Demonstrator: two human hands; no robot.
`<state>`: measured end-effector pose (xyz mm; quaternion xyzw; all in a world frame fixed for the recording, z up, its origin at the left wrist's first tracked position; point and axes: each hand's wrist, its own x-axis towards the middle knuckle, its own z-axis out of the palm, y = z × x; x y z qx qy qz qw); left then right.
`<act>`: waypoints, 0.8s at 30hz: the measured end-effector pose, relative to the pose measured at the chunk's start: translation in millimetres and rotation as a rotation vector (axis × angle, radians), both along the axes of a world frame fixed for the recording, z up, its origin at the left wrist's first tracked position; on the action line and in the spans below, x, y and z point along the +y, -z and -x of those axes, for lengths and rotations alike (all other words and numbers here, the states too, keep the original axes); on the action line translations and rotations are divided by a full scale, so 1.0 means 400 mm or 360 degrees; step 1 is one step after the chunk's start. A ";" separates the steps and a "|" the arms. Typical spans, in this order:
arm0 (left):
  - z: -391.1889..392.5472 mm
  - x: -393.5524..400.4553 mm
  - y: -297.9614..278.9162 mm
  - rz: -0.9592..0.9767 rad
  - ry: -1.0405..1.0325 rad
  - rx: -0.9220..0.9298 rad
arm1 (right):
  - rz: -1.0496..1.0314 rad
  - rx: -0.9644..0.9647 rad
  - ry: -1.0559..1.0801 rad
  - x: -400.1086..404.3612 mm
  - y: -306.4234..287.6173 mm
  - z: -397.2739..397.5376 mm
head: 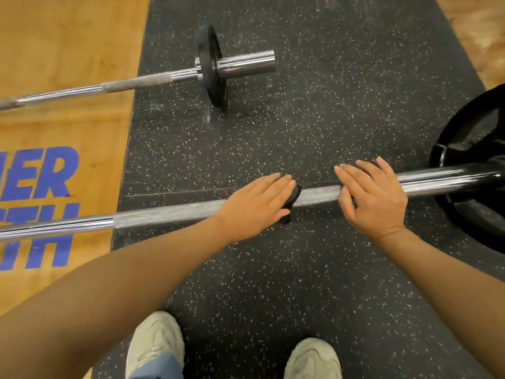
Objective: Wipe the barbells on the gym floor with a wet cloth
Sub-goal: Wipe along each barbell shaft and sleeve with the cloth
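head | near barbell (169, 216) lies across rubber mat (300, 119), heavy, rigid; knurled middle gives purchase | left hand (254, 203) presses limp dark cloth (291, 199) on shaft | right hand (374, 196) rests flat on shaft, fingers straight | far barbell (136, 82) untouched

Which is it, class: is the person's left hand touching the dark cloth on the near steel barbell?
Touching. The head view shows the left hand pressed on the dark cloth, which is wrapped over the near steel barbell.
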<state>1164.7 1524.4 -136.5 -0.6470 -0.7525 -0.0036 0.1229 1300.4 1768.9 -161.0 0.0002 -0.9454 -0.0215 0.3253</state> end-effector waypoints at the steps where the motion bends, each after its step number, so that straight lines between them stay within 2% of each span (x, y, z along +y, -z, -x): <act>1: 0.012 -0.038 0.002 0.0005 -0.0010 0.0033 | 0.0007 0.0002 0.0001 -0.001 0.000 0.000; 3: 0.002 -0.061 0.009 0.0025 -0.0136 0.0055 | 0.0021 0.0029 0.0029 -0.004 0.001 0.001; 7: -0.057 0.021 0.017 0.0011 -0.0470 -0.0073 | 0.0045 0.0066 0.0073 -0.010 -0.002 0.008; 11: -0.041 0.045 0.022 -0.0083 -0.0359 -0.0042 | 0.0037 0.0056 0.0068 -0.011 -0.001 0.009; 16: 0.014 -0.061 0.025 -0.0044 0.0024 0.0166 | 0.0037 0.0060 0.0026 -0.005 -0.007 0.007; 20: 0.012 -0.097 0.033 -0.0099 -0.0092 0.0217 | 0.0022 0.0069 0.0037 -0.007 -0.003 0.004; 24: -0.061 0.035 0.043 -0.0126 -0.0227 0.0140 | 0.0032 0.0051 0.0057 -0.008 -0.007 0.004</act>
